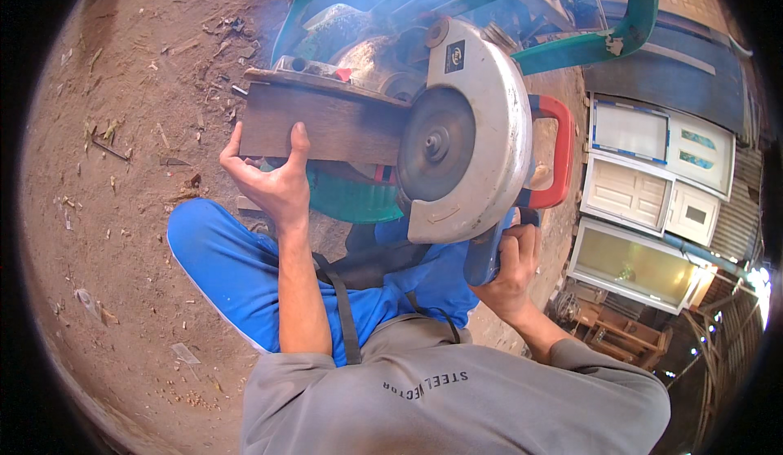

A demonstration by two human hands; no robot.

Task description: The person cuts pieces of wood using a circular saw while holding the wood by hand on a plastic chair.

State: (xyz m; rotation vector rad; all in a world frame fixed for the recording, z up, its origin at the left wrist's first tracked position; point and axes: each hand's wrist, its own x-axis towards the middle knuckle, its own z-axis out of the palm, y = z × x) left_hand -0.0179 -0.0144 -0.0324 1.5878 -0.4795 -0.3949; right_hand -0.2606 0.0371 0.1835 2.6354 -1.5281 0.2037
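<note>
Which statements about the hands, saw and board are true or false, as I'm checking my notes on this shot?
1. The right grip holds the saw. True.
2. The left grip is at the board. True.
3. The board lies right of the saw in the picture. False: it lies to the left.
4. The saw has a red handle. True.
5. The right grip is on that red handle. False: it is on the dark blue handle.
6. The trousers are blue. True.
</note>
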